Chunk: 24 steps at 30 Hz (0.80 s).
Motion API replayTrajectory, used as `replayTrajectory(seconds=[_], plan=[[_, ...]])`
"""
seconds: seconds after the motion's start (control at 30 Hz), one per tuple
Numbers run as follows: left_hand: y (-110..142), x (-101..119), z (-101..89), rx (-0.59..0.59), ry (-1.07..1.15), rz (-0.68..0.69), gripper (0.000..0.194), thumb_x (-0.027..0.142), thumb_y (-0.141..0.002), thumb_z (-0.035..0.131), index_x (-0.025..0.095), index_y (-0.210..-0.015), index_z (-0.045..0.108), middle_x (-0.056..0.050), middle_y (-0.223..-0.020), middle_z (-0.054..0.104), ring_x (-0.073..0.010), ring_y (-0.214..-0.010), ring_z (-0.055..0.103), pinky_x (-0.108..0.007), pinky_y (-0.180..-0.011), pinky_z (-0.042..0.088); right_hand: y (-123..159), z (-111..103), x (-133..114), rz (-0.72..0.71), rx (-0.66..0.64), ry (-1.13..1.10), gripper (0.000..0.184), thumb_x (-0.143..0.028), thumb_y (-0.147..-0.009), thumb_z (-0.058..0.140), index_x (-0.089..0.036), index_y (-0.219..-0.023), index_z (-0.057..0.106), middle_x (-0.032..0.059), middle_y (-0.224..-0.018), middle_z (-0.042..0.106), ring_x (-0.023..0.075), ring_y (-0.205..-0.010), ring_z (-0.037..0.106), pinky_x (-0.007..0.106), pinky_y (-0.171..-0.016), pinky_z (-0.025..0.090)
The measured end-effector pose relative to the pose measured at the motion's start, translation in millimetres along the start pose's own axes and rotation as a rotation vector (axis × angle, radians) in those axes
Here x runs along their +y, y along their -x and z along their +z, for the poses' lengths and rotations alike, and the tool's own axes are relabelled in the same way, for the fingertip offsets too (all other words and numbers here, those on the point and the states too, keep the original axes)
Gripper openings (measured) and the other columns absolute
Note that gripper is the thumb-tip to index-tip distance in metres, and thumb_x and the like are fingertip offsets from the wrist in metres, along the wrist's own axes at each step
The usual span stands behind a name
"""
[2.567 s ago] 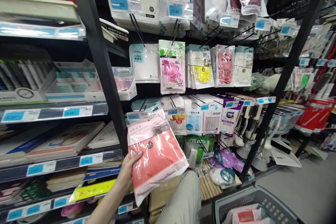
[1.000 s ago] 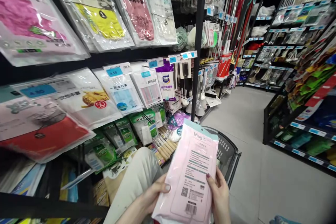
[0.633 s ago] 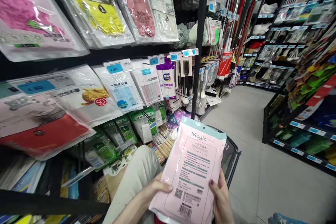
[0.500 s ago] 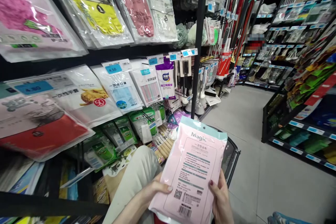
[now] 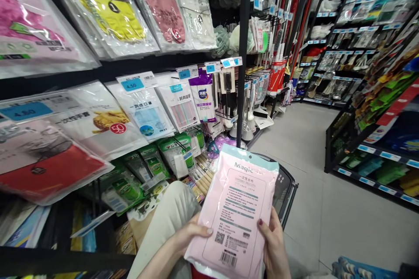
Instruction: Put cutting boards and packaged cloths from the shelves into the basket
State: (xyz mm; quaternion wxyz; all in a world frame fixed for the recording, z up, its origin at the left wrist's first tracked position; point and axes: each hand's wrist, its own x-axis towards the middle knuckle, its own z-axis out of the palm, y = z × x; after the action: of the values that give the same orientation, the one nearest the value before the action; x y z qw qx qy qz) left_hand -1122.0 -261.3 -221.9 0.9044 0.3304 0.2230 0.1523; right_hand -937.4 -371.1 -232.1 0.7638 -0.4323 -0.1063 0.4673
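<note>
A pink packet of disposable tablecloth (image 5: 236, 200) with a pale blue top strip is tilted up towards me, its printed back with barcode facing the camera. My left hand (image 5: 194, 232) grips its left edge, thumb on the front. On the right edge my right hand (image 5: 274, 239) is closed the same way, thumb pressing the front and fingers mostly hidden behind. My bent knee (image 5: 181, 200) is just left of the packet. Behind the packet a black basket (image 5: 288, 187) partly shows.
A rack at left holds hanging packets: yellow gloves (image 5: 113, 17), face masks (image 5: 145, 111), straws (image 5: 181, 104) and green-packed goods (image 5: 175, 152). A dark rack post (image 5: 242, 52) rises beyond the packet. Grey floor (image 5: 304, 139) runs between this rack and the shelves (image 5: 376, 157) at right.
The view has shifted slightly, so the rack and shelves sit a little further left. Both hands keep their hold on the packet, which stays at nearly the same angle.
</note>
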Motion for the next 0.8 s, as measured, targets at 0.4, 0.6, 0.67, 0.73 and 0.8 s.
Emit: replayTrajectory(seconds=[0.4, 0.6, 0.67, 0.73, 0.8], plan=[[-59.6, 3.3, -31.3, 0.192, -0.625, 0.044, 0.045, 0.018, -0.061, 0.071, 0.011, -0.104, 0.059, -0.01, -0.102, 0.065, -0.027, -0.094, 0.058, -0.036, -0.086, 0.043, -29.4, -32.5, 20.4, -0.008, 0.478, 0.603, 0.068, -0.054, -0.06, 0.064, -0.015, -0.113, 0.046, 0.0179, -0.123, 0.046, 0.0308, -0.103, 0.052, 0.042, -0.087, 0.042], [-205.7, -14.4, -33.0, 0.205, -1.275, -0.055, 0.048, 0.01, -0.058, 0.069, 0.01, -0.105, 0.058, -0.008, -0.102, 0.065, -0.024, -0.093, 0.058, -0.032, -0.084, 0.044, -23.1, -36.2, 15.3, -0.045, 0.321, 0.607, 0.048, -0.048, -0.073, 0.055, -0.021, -0.111, 0.05, 0.0087, -0.101, 0.06, 0.0221, -0.09, 0.058, 0.032, -0.078, 0.047], [-259.3, -32.0, -32.0, 0.227, -1.366, -0.116, 0.051, 0.009, -0.054, 0.073, 0.011, -0.103, 0.059, -0.009, -0.102, 0.064, -0.0253, -0.097, 0.056, -0.033, -0.087, 0.042, -21.9, -29.8, 21.7, -0.016, 0.24, 0.603, 0.043, -0.044, -0.075, 0.053, -0.021, -0.111, 0.051, 0.0076, -0.098, 0.061, 0.0204, -0.084, 0.059, 0.031, -0.075, 0.048], [-305.8, -54.3, -32.5, 0.239, -1.447, -0.19, 0.045, 0.013, -0.057, 0.075, 0.01, -0.099, 0.059, -0.011, -0.1, 0.063, -0.0258, -0.097, 0.056, -0.036, -0.087, 0.042, -22.3, -24.3, 30.3, -0.032, 0.221, 0.701, 0.039, -0.039, -0.076, 0.052, -0.021, -0.11, 0.053, 0.0078, -0.103, 0.06, 0.0212, -0.085, 0.059, 0.033, -0.076, 0.048], [-341.9, -78.8, -35.5, 0.239, -1.505, -0.237, 0.034, 0.024, -0.071, 0.067, 0.011, -0.101, 0.057, -0.01, -0.103, 0.06, -0.0225, -0.095, 0.056, -0.041, -0.085, 0.044, -23.8, -21.3, 38.3, -0.072, 0.265, 0.842, 0.037, -0.033, -0.074, 0.052, -0.023, -0.109, 0.054, 0.008, -0.11, 0.058, 0.0242, -0.091, 0.058, 0.036, -0.08, 0.046]])
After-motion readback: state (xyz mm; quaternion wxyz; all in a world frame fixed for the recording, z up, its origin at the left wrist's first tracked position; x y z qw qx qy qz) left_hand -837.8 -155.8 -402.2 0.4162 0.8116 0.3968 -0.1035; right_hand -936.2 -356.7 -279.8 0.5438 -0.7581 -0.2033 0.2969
